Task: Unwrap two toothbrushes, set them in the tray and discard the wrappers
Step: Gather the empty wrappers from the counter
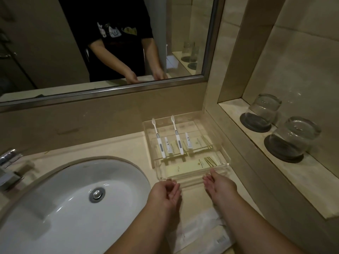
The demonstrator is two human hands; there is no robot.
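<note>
- Two toothbrushes, unwrapped, lie side by side in the tray [226,160]: the left toothbrush [158,138] and the right toothbrush [177,135], both white with grey grips and heads pointing towards the wall.
- Two small white tubes, the left tube [168,146] and the right tube [189,143], each lie just right of a brush.
- One clear tray sits on the bench [128,145], right of the sink [73,195].
- At least two flat gold-striped packets are in the tray, the front packet [190,163] being the plainest. Their exact count is unclear through the clear plastic.
- Two upturned glasses stand on dark coasters on the shelf [238,110]: the far glass [264,110] and the near glass [293,136].
- The wrappers [198,230] lie on the bench under the forearms, partly covered. Their number cannot be made out.
- One tap [9,167] is cut off at the left edge.
- The left hand [165,193] sits at the tray's front left corner, fingers loosely curled and holding nothing.
- The right hand [219,182] is at the tray's front rim, palm turned inward, fingers relaxed and empty. Contact with the rim cannot be confirmed.
</note>
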